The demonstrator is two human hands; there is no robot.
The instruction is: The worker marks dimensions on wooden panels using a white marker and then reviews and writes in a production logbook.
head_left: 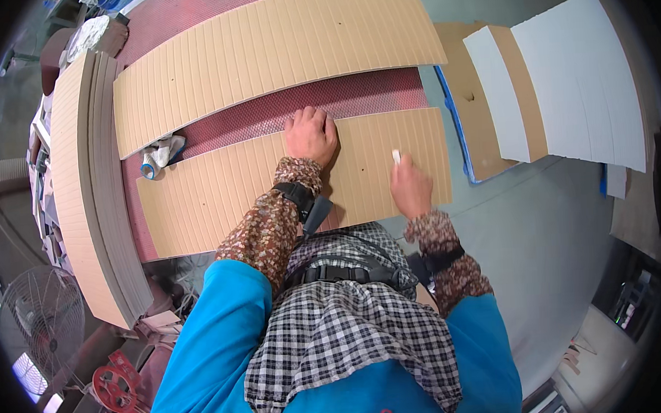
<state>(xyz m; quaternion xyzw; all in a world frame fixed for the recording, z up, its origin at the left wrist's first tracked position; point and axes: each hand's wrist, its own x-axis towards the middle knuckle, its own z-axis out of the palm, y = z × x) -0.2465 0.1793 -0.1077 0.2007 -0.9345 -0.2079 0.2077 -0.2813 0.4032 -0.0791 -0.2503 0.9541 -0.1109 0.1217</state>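
Observation:
A tan grooved board (254,179) lies in front of me on a red textured tabletop (266,113). My left hand (312,136) is closed over its far edge, fingers bent down toward the red surface, fingertips hidden. My right hand (412,187) is closed near the board's right end, pinching a small white piece (397,156) between thumb and fingers; its exact kind does not show. Beyond lies a second, longer grooved board (278,56), parallel to the first and separated by a strip of red. A crumpled white and blue cloth or glove (165,151) sits between their left ends.
A stack of similar boards (94,189) stands at the left. White and brown panels (574,74) rest at the right above a blue-edged brown sheet (485,153). At lower left are a wire fan (46,315) and a red handwheel (116,387).

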